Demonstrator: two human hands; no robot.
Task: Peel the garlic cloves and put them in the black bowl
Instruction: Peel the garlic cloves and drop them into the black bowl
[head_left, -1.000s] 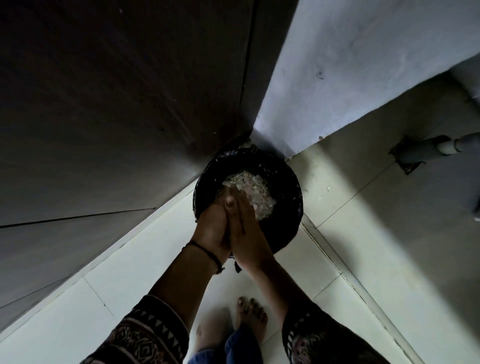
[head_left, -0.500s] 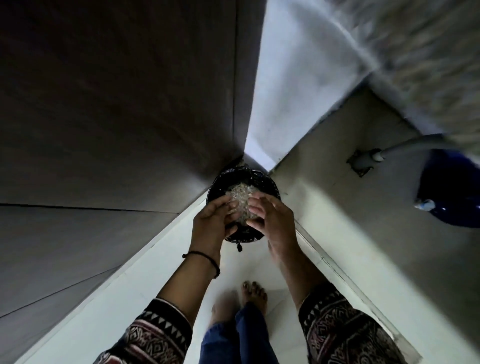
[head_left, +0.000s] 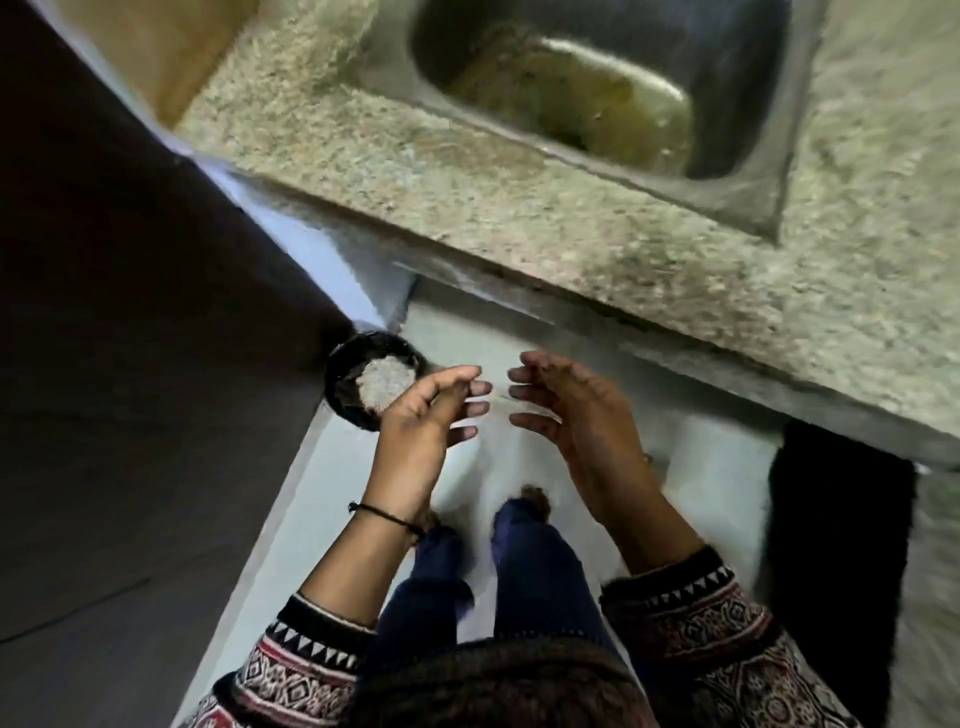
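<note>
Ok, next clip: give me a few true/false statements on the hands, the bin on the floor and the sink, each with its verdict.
1. Both hands are empty. True: the left hand and right hand are open, fingers spread, with a gap between them.
2. The black bin stands on the counter. False: it stands on the floor, in the corner by the dark cabinet.
3. The bin holds a pale heap of peels. True.
4. The right hand wears a black wrist thread. False: the black thread is on the left wrist.
5. A metal sink is set into the speckled stone counter. True.
</note>
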